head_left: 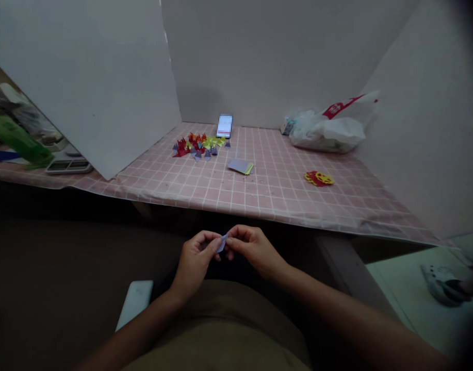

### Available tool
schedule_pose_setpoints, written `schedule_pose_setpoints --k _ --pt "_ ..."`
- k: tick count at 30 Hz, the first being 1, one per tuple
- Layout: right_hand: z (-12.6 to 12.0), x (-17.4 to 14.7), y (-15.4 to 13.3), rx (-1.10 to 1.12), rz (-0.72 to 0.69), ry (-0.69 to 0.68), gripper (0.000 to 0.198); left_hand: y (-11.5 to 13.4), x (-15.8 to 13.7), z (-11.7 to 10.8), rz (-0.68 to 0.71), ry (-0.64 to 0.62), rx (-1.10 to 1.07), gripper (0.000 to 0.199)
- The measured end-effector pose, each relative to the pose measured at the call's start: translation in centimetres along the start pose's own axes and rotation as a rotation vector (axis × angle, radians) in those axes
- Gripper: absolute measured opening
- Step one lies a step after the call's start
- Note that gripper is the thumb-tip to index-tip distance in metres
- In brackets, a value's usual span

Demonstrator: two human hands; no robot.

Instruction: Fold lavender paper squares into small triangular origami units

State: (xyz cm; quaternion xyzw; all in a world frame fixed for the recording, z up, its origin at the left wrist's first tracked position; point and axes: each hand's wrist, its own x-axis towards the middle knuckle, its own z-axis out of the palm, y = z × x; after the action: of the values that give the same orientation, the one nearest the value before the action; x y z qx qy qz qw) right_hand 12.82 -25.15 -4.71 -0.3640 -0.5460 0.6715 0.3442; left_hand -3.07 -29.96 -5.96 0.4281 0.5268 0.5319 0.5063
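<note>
Between my two hands, above my lap and in front of the table edge, is a small folded piece of lavender paper (pixel 222 244). My left hand (pixel 195 259) pinches its left side between thumb and fingers. From the right, my right hand (pixel 257 249) grips the upper right edge with thumb and forefinger. Beyond them on the table lies a stack of paper squares (pixel 240 165), lavender on top with yellow-green below. Farther back sits a cluster of folded paper figures (pixel 197 144) in red, orange, yellow and purple.
A phone (pixel 224 126) leans upright at the back of the pink checked table (pixel 275 198). Red and yellow cut-out shapes (pixel 319 179) lie at right, before a white plastic bag (pixel 329 134). A white panel (pixel 104 87) stands at left, beside a scale (pixel 69 165).
</note>
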Motion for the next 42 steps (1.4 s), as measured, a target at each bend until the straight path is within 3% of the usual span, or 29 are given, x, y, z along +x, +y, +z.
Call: schedule_pose_setpoints --k 42 --pt "0.19 -0.28 -0.21 -0.055 0.012 0.006 0.014 0.33 0.0 0.29 0.008 -0.024 0.07 0.019"
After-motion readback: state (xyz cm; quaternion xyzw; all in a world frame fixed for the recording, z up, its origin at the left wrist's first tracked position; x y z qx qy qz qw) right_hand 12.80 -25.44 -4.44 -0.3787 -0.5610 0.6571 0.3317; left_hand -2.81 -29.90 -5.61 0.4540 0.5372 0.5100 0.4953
